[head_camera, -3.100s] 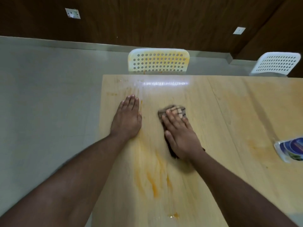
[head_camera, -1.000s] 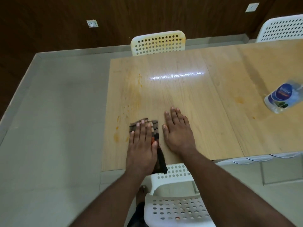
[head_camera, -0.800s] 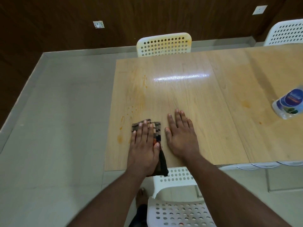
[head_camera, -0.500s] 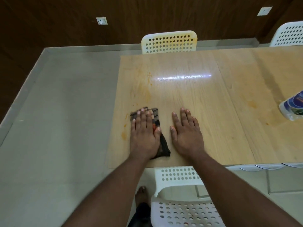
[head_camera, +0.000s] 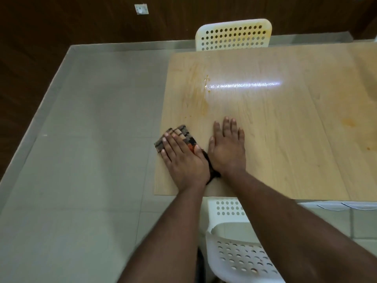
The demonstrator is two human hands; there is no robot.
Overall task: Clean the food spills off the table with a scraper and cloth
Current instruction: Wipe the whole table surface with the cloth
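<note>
Left hand (head_camera: 182,158) flat, pressing checked cloth (head_camera: 179,134) at table (head_camera: 285,139) edge, right hand (head_camera: 228,149) flat, released on wood

Checked cloth (head_camera: 184,135) apparently overhanging table's (head_camera: 265,119) left edge.

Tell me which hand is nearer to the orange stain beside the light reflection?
Right. The right hand lies flat just below the stain; the left hand presses the cloth farther toward the table edge.
</note>
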